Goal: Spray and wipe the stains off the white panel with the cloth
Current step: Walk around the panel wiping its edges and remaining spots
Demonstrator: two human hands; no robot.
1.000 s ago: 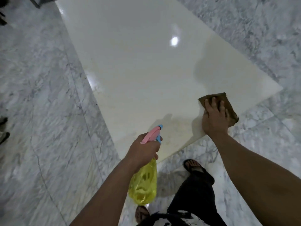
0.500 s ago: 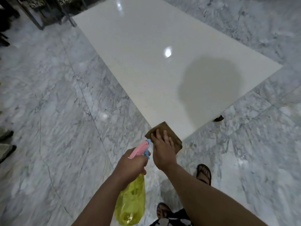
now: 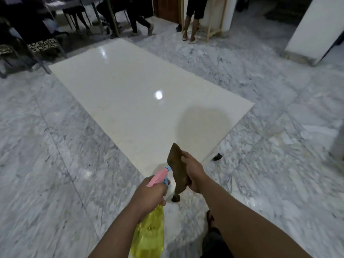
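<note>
The white panel (image 3: 141,108) lies flat on the marble floor, glossy, with light reflections and my shadow on its near right part. My right hand (image 3: 194,173) grips a brown cloth (image 3: 176,164), lifted off the panel and hanging above its near corner. My left hand (image 3: 149,194) grips a yellow spray bottle (image 3: 149,237) by its neck; the pink and blue trigger head (image 3: 160,175) points toward the cloth. No stain shows plainly from here.
Grey marble floor (image 3: 65,164) surrounds the panel. Chairs (image 3: 41,47) and several people's legs (image 3: 141,21) stand beyond its far end. A white pillar (image 3: 314,28) rises at the far right. A small dark object (image 3: 217,156) lies by the panel's near right edge.
My right hand wiped the cloth leftward along the panel's near edge, then lifted it off. The view has risen and pulled back, showing the whole panel and the room.
</note>
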